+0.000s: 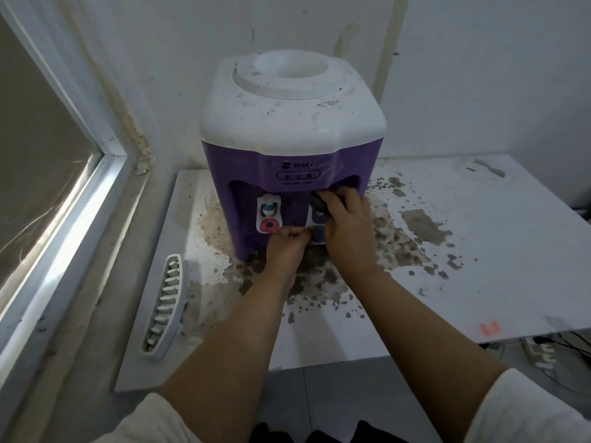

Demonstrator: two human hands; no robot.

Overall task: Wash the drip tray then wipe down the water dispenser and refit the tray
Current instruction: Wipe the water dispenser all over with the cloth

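Observation:
The water dispenser [287,148] has a purple body and a stained white top and stands on a white table [479,251]. Its left tap [269,215] with a red lever is in plain sight. My right hand [347,231] presses a dark cloth [318,204] against the right tap, which it mostly hides. My left hand [286,246] is curled at the bottom of that tap, its fingers pinching by the blue lever [317,235]. The white slotted drip tray [166,302] lies flat on the table's left edge, apart from the dispenser.
Dark mould-like stains [393,247] cover the table around the dispenser's base. A window frame [80,199] and a concrete sill run along the left. Cables and a power strip [543,353] lie on the floor below the table's right corner. A white wall stands behind.

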